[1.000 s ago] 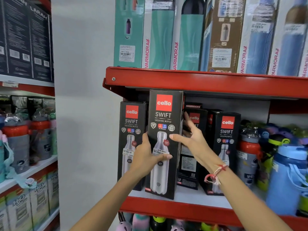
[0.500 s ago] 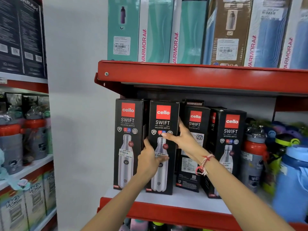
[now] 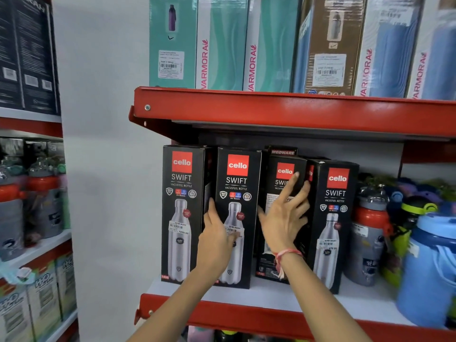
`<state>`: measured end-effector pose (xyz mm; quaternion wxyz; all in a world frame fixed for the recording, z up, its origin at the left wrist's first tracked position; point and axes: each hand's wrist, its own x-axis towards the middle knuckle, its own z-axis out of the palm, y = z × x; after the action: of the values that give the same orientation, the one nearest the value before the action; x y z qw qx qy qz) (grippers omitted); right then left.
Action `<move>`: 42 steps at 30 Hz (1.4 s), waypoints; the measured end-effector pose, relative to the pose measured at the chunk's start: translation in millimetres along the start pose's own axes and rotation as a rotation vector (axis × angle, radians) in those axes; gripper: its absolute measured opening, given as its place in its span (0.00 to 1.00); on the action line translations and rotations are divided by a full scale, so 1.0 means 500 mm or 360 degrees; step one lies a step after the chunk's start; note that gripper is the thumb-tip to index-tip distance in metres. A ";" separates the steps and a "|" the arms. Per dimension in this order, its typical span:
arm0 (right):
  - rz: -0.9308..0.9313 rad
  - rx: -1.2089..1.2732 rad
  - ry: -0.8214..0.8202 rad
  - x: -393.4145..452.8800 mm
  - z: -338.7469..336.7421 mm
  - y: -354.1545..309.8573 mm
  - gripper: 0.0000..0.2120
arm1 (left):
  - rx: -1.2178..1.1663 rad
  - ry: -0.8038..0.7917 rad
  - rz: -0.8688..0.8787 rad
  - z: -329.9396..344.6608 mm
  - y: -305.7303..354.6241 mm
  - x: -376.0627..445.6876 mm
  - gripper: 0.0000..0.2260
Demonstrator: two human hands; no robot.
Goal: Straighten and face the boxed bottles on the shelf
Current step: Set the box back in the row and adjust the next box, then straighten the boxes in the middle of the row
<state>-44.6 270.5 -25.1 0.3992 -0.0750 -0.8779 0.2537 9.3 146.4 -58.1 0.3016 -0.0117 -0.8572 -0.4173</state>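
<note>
Several black Cello Swift bottle boxes stand upright on the white shelf board (image 3: 271,296) with a red front lip. The leftmost box (image 3: 181,193) and the second box (image 3: 238,183) face forward side by side. The third box (image 3: 278,176) sits further back and slightly turned, and the fourth box (image 3: 336,193) stands to its right. My left hand (image 3: 217,238) rests flat against the second box's left front edge. Spread open, my right hand (image 3: 283,218) is in front of the third box with its fingertips on the box face.
Red-capped loose bottles (image 3: 370,233) and a blue jug (image 3: 429,267) crowd the shelf to the right. Tall Varmora boxes (image 3: 222,43) fill the red shelf (image 3: 296,109) above. Another rack (image 3: 32,193) with bottles stands at the left past a white wall.
The second box, held forward and raised a second ago, now stands back in line with the leftmost box. My right hand left it and moved right onto the third box.
</note>
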 end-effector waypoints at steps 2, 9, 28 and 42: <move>0.0038 0.0085 -0.0047 -0.005 -0.005 0.027 0.60 | 0.0013 0.0022 0.0084 0.010 0.014 -0.027 0.39; -0.0224 0.0482 -0.0015 -0.013 -0.063 0.060 0.60 | 0.0006 0.0293 0.0538 -0.021 0.039 -0.025 0.32; -0.0742 0.1117 -0.0935 0.064 -0.233 0.125 0.56 | -0.0504 -0.0527 0.0269 0.021 0.132 -0.016 0.37; -0.0525 0.0823 -0.0669 0.097 -0.121 0.108 0.51 | -0.0128 -0.0090 0.0077 0.135 0.145 0.039 0.32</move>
<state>-36.5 356.5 13.1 0.2514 0.2246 -0.8478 0.4093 -21.2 238.1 -28.4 0.2864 -0.0563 -0.8475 -0.4434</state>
